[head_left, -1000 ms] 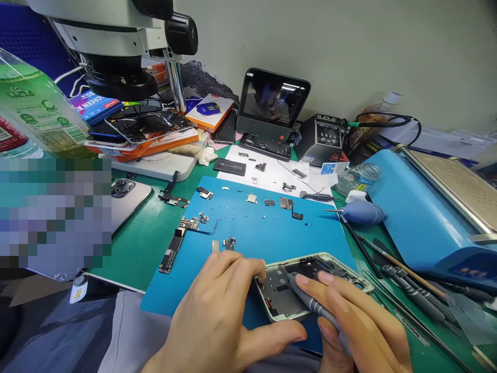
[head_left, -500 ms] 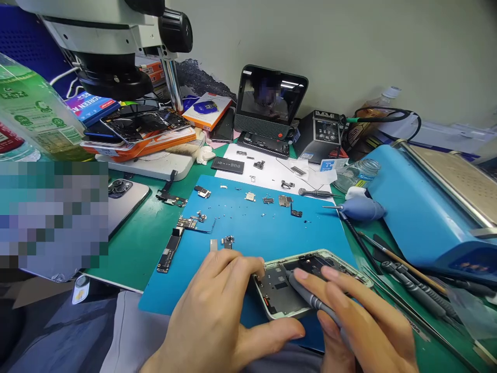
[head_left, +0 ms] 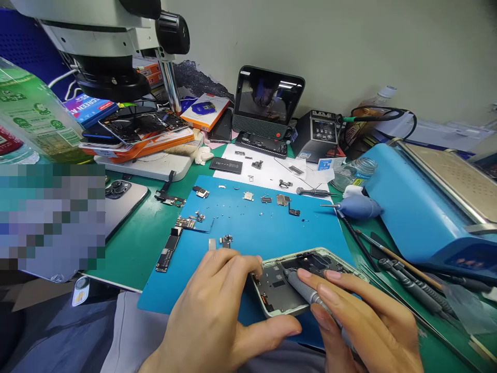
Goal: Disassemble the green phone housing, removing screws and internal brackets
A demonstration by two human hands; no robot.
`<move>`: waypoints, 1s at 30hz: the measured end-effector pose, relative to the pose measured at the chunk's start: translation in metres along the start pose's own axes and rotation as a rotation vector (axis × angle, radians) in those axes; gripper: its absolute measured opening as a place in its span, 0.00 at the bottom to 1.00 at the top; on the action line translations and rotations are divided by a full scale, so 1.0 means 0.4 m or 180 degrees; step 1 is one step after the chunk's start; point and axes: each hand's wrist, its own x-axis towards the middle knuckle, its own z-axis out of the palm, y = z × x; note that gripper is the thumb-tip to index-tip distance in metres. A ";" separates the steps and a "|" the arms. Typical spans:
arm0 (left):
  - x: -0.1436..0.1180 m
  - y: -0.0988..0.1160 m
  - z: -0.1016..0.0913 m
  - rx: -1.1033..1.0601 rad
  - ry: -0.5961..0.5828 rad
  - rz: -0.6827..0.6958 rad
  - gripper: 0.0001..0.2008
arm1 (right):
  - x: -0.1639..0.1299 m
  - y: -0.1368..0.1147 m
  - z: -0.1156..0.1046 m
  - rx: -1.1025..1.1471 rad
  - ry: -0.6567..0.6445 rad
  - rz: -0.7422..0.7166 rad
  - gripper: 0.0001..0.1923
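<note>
Our right hand (head_left: 361,324) gripped the grey knurled screwdriver (head_left: 306,291), tip pointing up-left into the pale-rimmed opened phone frame (head_left: 277,290); our left hand (head_left: 217,311) clasped its left edge.

— Any print you can read here?

— Little. The blue box (head_left: 90,107) under the microscope (head_left: 93,46) carries white letters, partly cut off, that look like "SCREEN".

— The bottle (head_left: 27,116) at the left?

— Its green label has round marks and lines of small print, all too fine to read.

— The black unit (head_left: 315,135) by the wall?

— A pale strip of lettering along its top edge, blurred. The blue-and-white tag (head_left: 325,164) before it shows a mark I cannot make out.
</note>
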 end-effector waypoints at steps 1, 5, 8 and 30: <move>-0.001 0.000 0.001 -0.0001 -0.0003 -0.0001 0.24 | 0.000 0.001 -0.001 -0.0009 0.0002 0.0034 0.16; -0.003 -0.001 0.001 0.0023 0.0004 0.0035 0.23 | -0.003 0.006 0.004 0.0039 0.0187 -0.0020 0.16; -0.005 -0.006 -0.001 0.0041 -0.0045 0.0039 0.23 | -0.004 0.008 0.014 0.0081 0.0143 -0.0058 0.19; 0.009 0.000 0.000 0.0134 0.0167 0.0175 0.25 | -0.010 -0.004 0.001 -0.0122 -0.0064 0.0259 0.33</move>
